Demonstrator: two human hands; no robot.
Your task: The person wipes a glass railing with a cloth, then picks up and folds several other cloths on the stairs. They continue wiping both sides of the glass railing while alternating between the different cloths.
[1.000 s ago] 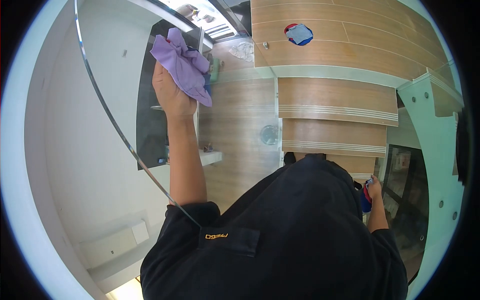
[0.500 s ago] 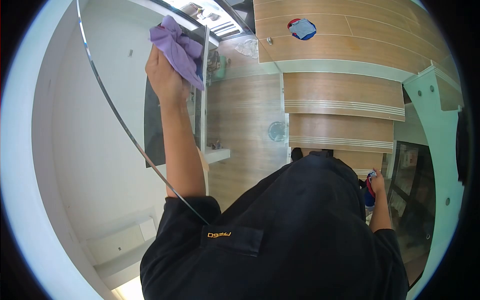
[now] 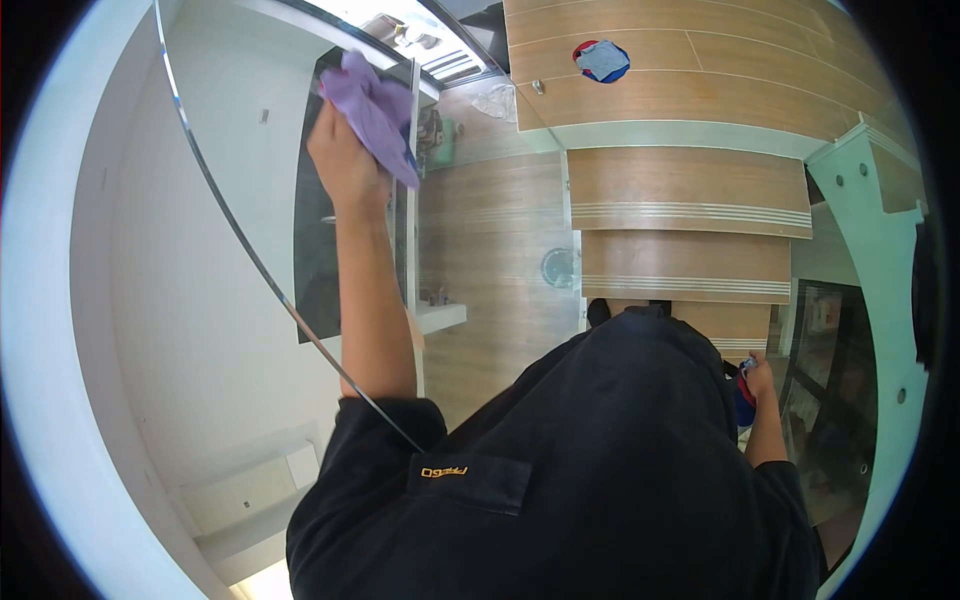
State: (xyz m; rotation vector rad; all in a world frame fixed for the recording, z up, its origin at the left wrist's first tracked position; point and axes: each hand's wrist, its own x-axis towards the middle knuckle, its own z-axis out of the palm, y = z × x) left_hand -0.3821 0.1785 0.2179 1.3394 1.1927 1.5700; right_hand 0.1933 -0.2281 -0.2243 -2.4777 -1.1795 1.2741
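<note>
My left hand (image 3: 346, 168) is raised and grips a crumpled purple cloth (image 3: 373, 108), pressing it against a clear glass panel (image 3: 232, 235) with a curved polished edge. My left arm stretches up along the glass. My right hand (image 3: 757, 374) hangs low beside my hip and holds a blue spray bottle with a red part (image 3: 744, 404); most of the bottle is hidden behind my dark shirt.
Wooden stair treads (image 3: 690, 188) with pale striped nosings lie to the right of the glass. A blue and red cloth (image 3: 601, 59) and a white rag (image 3: 493, 100) lie on the wooden floor beyond. Below the glass there is a white wall (image 3: 200, 330).
My left hand with the purple cloth has slid up the glass, then a little to the right. My right hand stays low with the bottle.
</note>
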